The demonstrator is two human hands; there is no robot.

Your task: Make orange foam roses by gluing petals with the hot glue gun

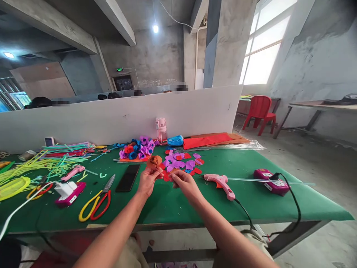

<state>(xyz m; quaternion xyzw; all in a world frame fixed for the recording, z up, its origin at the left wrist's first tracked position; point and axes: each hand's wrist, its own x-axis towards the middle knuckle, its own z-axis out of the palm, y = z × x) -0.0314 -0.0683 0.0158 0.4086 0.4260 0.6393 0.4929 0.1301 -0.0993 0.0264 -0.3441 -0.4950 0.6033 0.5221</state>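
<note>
An orange-brown paper rose [154,162] stands upright in my left hand [148,181], whose fingers pinch it from below. Just to the right, my right hand [182,181] is closed on a small orange-brown petal [174,171], apart from the rose. Loose purple petals [178,163], with red and blue ones among them, lie on the green table beyond my hands. A pink glue gun [221,182] with a clear glue stick rests to the right of my right hand. Behind the rose sits a pile of finished paper flowers [139,147].
Scissors [100,201] and a black phone [128,178] lie left of my arms. A magenta power block [271,182] with a black cable is at the right. Bundles of coloured stems [67,152] cover the left. A white partition [111,123] and pink bottle [161,130] stand behind.
</note>
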